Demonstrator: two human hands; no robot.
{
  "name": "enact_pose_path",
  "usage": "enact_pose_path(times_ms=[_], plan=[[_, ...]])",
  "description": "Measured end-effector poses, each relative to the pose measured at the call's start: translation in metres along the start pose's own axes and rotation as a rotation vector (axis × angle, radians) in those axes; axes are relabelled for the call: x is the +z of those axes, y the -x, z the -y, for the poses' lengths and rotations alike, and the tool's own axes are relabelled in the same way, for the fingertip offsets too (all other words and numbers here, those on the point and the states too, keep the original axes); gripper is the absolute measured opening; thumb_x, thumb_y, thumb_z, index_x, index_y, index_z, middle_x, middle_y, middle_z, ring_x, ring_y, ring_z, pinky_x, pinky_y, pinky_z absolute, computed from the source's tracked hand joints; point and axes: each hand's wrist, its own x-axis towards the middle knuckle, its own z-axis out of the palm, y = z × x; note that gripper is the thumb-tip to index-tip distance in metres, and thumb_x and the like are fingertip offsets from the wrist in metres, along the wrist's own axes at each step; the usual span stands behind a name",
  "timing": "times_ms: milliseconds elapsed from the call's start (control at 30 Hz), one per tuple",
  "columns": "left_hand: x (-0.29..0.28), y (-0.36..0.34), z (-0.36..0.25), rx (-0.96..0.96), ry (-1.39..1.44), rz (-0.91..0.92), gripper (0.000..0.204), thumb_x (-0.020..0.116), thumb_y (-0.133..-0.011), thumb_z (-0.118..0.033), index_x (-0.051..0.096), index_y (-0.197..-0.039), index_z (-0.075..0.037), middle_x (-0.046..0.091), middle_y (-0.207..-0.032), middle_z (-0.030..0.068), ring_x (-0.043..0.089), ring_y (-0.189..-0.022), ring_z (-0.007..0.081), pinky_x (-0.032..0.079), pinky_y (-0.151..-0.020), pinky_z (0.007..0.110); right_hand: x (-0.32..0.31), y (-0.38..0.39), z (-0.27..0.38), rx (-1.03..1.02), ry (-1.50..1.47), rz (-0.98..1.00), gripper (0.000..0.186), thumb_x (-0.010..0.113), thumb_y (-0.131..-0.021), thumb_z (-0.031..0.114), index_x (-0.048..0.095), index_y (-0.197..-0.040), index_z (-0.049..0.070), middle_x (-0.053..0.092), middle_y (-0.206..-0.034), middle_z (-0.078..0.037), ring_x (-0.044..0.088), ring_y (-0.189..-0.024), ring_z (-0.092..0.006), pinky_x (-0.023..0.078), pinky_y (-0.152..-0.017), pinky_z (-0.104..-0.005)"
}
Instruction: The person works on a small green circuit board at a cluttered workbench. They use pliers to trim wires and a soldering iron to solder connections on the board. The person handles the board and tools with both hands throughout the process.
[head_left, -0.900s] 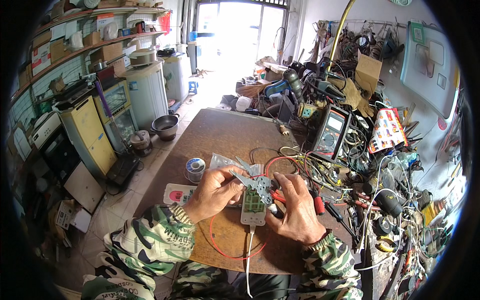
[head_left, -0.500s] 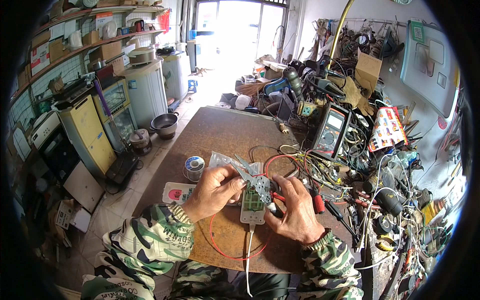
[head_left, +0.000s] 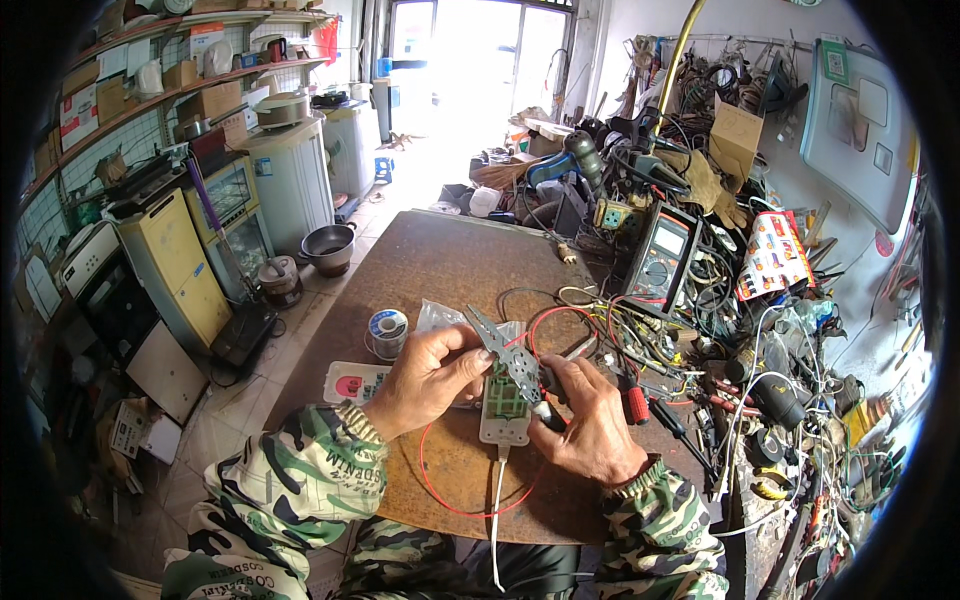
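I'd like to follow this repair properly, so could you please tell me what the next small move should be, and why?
Probably lift the perforated grey metal strip clear of the green circuit board. The left hand pinches its upper end, the right hand holds the lower end, and it lies tilted across the board in the white casing.

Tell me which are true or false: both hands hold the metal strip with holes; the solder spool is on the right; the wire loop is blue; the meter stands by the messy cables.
1. Both hands, left hand and right hand, hold the perforated grey metal strip: true.
2. The round solder spool lies right of the hands: false, left.
3. The thin wire loop is blue: false, red.
4. The dark handheld multimeter stands by the tangled cables: true.
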Motion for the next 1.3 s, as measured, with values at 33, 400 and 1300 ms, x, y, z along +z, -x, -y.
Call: enact_pose_path(times_ms=[33,400,1300], plan=[[0.001,-0.001,0.0,-0.007,0.003,0.0,0.021,0.06,-0.105,-0.019,0.066,-0.107,0.002,0.066,-0.086,0.0012,0.062,-0.072,0.0068,0.052,-0.064,0.024,-0.001,0.001,0.0,0.004,-0.004,-0.003,0.065,0.078,-0.07,0.018,0.056,-0.127,-0.006,0.059,-0.095,-0.021,0.063,-0.086,-0.0403,0.053,-0.077,-0.0467],[-0.008,-0.006,-0.011,0.004,-0.232,-0.128,0.02,0.06,-0.104,-0.015,0.066,-0.107,0.004,0.066,-0.087,0.0028,0.062,-0.075,0.0077,0.053,-0.067,0.025,-0.012,-0.005,-0.011,0.083,-0.027,-0.132,0.052,0.075,-0.072,0.015,0.061,-0.119,-0.003,0.064,-0.094,-0.022,0.065,-0.083,-0.0377,0.054,-0.076,-0.0456],[-0.012,-0.019,0.034,0.199,-1.154,0.134,0.032,0.071,-0.078,-0.01,0.073,-0.109,-0.002,0.063,-0.128,0.0097,0.051,-0.129,0.0287,0.041,-0.109,0.045,-0.01,0.008,-0.094,0.475,0.582,-0.15,0.059,0.075,-0.07,0.025,0.063,-0.118,-0.006,0.067,-0.11,-0.027,0.064,-0.105,-0.0436,0.051,-0.093,-0.0487]])
